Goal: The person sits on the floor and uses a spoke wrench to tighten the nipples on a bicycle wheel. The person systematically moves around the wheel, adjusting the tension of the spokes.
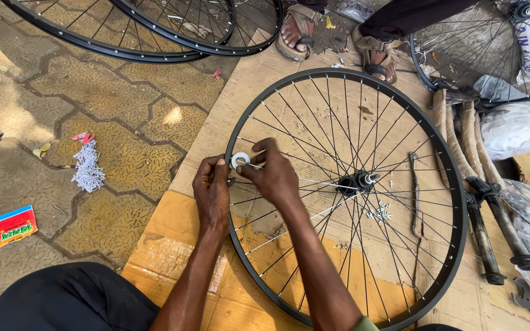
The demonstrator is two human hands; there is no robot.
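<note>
Both hands meet at the bicycle wheel (345, 196)'s left rim, on the cardboard sheet (228, 98) — right hand (274, 175) pinching a small round tool (240, 160) onto a spoke (314, 181), left hand (211, 191) gripping the rim beside it — hub to their right.

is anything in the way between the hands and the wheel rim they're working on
Nothing visible. Both hands are already at the rim on its near-left edge: the left hand rests on it, and the right hand reaches in over the spokes, with a small round silver tool between them.
</note>
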